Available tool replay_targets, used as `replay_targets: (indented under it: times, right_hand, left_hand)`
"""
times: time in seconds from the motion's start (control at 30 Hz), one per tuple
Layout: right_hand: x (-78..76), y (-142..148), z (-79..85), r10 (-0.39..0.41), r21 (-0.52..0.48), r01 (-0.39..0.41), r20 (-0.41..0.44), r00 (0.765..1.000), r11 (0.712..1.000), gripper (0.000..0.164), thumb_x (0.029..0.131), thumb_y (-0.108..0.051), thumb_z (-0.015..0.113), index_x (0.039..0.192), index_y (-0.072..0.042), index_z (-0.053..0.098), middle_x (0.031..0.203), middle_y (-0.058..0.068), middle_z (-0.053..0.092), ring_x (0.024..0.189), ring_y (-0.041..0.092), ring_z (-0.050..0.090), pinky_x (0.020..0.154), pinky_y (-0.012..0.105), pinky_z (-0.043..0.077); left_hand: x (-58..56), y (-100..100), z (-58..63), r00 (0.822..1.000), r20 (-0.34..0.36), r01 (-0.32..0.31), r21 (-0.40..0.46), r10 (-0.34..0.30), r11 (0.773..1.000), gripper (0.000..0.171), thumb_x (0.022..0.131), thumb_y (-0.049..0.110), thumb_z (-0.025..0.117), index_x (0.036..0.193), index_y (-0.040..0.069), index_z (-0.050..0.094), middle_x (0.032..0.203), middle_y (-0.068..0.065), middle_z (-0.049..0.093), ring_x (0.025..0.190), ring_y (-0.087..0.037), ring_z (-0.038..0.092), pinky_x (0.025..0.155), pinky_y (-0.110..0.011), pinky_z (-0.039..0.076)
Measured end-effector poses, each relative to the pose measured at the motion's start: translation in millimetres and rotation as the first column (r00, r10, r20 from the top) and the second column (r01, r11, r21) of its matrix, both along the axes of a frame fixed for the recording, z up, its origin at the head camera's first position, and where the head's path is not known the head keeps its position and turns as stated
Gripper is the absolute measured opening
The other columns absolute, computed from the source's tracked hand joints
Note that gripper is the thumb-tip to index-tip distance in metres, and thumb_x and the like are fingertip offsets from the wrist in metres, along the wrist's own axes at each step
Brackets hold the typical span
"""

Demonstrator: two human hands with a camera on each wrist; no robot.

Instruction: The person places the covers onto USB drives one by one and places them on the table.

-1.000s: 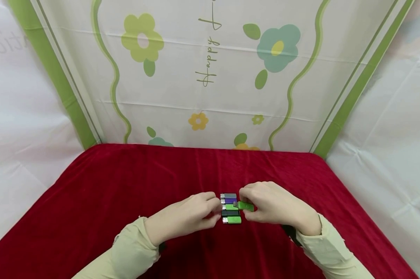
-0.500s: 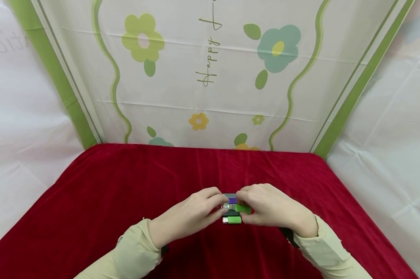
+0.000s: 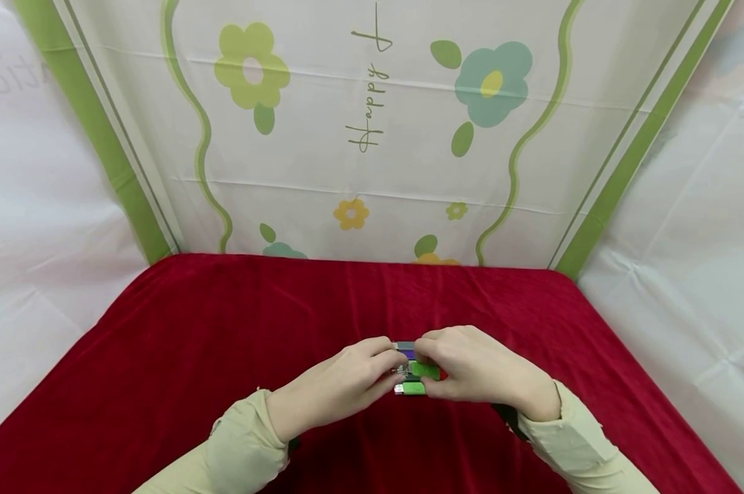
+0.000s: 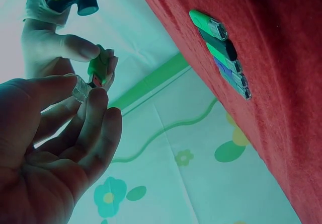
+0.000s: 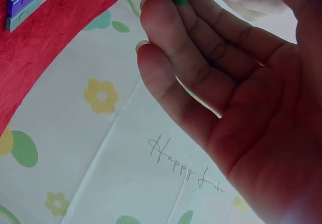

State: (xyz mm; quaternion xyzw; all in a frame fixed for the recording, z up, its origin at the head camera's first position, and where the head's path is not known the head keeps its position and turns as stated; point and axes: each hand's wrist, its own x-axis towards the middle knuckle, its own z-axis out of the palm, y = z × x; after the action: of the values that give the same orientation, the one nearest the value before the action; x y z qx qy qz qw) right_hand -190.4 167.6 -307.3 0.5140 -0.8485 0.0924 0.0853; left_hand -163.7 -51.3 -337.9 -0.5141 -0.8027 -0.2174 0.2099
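Between the right hand's [image 3: 483, 363] thumb and fingers is a green USB flash drive [image 4: 99, 65], its metal plug pointing at the left hand. My left hand [image 3: 341, 384] pinches a small clear cap [image 4: 80, 89] between thumb and forefinger, right at the tip of that plug. Both hands hold these pieces above the table, over a row of several flash drives. In the left wrist view the row shows a green drive [image 4: 201, 19] at one end, then a black drive [image 4: 217, 45], another green one, a purple one and a grey one, their plug ends under clear caps.
The table is covered by a red velvet cloth [image 3: 254, 315]. Behind it hangs a white curtain [image 3: 310, 165] printed with flowers and lettering. White fabric walls [image 3: 687, 274] close off both sides, and a black camera strap [image 4: 85, 2] sits on the right wrist.
The left hand has moved right and the right hand slightly left and nearer, bringing the clear cap and the green drive's plug together. The drives on the table have stayed put.
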Motion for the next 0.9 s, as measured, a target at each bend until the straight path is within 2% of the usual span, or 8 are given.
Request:
replay_targets:
  times: [0.2, 0.4, 0.63, 0.9]
  right_hand:
    - [0.4, 0.0, 1.0, 0.002, -0.002, -0.002, -0.002, 1.000, 1.000, 0.024, 0.073, -0.025, 0.068, 0.065, -0.020, 0.046, 0.058, -0.014, 0.037, 0.050, 0.000, 0.033, 0.043, 0.015, 0.031]
    - [1.0, 1.3, 4.0, -0.002, -0.004, 0.001, -0.025, 1.000, 1.000, 0.023, 0.069, -0.019, 0.066, 0.064, -0.022, 0.044, 0.059, -0.015, 0.035, 0.050, 0.001, 0.033, 0.044, 0.016, 0.031]
    - [1.0, 0.1, 1.9, 0.013, -0.014, -0.013, -0.015, 1.000, 1.000, 0.022, 0.069, -0.017, 0.065, 0.063, -0.020, 0.044, 0.058, -0.016, 0.034, 0.049, 0.000, 0.031, 0.043, 0.014, 0.029]
    - [2.4, -1.3, 1.3, 0.054, -0.053, -0.055, -0.029, 0.998, 0.997, 0.020, 0.068, -0.014, 0.066, 0.066, -0.019, 0.048, 0.061, -0.017, 0.034, 0.051, -0.001, 0.033, 0.045, 0.012, 0.030]
  left_hand:
    - [-1.1, 0.2, -0.6, 1.000, -0.005, -0.010, -0.007, 0.010, 1.000, 0.018, 0.085, 0.013, 0.061, 0.101, 0.006, 0.059, 0.095, 0.002, 0.051, 0.080, 0.000, 0.043, 0.069, -0.006, 0.038]
    - [-2.8, -1.8, -0.8, 0.999, -0.024, -0.048, -0.014, 0.047, 0.999, 0.015, 0.084, 0.011, 0.062, 0.098, 0.007, 0.058, 0.090, 0.003, 0.048, 0.074, -0.001, 0.041, 0.065, -0.006, 0.037]
    - [-2.8, -1.5, -3.3, 0.999, 0.001, -0.034, -0.028, 0.034, 0.999, 0.020, 0.084, 0.013, 0.063, 0.102, 0.006, 0.059, 0.091, 0.004, 0.047, 0.075, 0.000, 0.040, 0.065, -0.005, 0.037]
    - [-2.4, -0.6, -3.7, 0.999, -0.003, -0.033, -0.021, 0.033, 0.999, 0.020, 0.082, 0.012, 0.065, 0.100, 0.006, 0.059, 0.094, 0.003, 0.048, 0.078, 0.000, 0.042, 0.068, -0.005, 0.037]
